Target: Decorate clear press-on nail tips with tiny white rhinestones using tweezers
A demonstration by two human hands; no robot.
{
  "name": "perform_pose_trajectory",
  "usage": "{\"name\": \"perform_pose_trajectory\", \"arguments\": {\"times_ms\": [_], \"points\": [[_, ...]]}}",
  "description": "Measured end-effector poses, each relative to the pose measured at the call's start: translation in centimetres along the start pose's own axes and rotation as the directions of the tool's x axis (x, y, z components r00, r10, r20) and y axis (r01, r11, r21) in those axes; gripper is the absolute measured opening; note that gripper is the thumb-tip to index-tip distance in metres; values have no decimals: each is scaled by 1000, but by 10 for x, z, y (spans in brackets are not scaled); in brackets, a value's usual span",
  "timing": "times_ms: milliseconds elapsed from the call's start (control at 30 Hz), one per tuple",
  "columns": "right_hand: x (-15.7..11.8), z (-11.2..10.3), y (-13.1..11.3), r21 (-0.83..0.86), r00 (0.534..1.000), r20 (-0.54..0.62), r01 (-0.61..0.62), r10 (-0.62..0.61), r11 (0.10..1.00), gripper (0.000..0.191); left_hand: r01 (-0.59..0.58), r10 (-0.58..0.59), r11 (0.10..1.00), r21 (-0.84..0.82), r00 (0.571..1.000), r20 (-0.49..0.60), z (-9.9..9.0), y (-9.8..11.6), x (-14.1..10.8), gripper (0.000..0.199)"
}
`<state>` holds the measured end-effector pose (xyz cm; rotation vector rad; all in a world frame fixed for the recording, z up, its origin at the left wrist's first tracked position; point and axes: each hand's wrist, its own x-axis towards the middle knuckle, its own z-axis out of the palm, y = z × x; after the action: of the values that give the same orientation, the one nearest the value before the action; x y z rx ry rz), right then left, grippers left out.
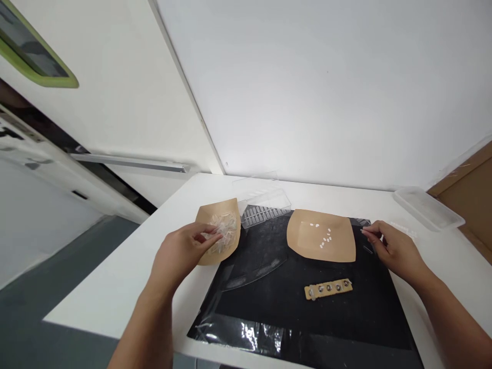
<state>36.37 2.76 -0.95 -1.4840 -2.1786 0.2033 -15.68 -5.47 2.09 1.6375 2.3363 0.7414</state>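
Two findings to report. Found left hand [186,243], fingers slightly parted, over clear pieces [227,224] in tray [207,212], mat's [269,307] ten o'clock; cannot confirm hold. Found right hand [395,251] pinched closed, two o'clock, contents unclear.

Head camera, one, here in the room: close above the near side of the black mat [277,292], facing forward and down.

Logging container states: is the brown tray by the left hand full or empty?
Not empty: the brown tray holds a heap of clear pieces by the left hand. Whether it's full, I cannot tell.
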Motion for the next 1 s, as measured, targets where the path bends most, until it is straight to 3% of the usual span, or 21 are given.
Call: {"name": "perform_pose_trajectory", "arguments": {"times_ms": [167, 300, 567, 800, 1000], "points": [[0, 0, 1, 3, 1000, 2, 0, 0, 1000, 33, -4, 4, 1000, 27, 1000, -8, -4, 4, -3, 49], [0, 0, 0, 10, 1000, 9, -9, 9, 1000, 34, -19, 21, 1000, 16, 994, -107, -8, 10, -7, 46], [1, 0, 0, 17, 1000, 15, -7, 7, 1000, 34, 24, -39, 995, -97, 987, -156, -12, 10, -20, 46], [2, 0, -1, 42, 999, 50, -22, 20, 999, 34, 104, -145, 971, -217, 972, -183, -8, 8, -47, 40], [3, 2, 1, 40, 998, 63, -27, 24, 999, 33, 159, -203, 971, -178, 942, -268, -2, 7, -65, 41]]}}
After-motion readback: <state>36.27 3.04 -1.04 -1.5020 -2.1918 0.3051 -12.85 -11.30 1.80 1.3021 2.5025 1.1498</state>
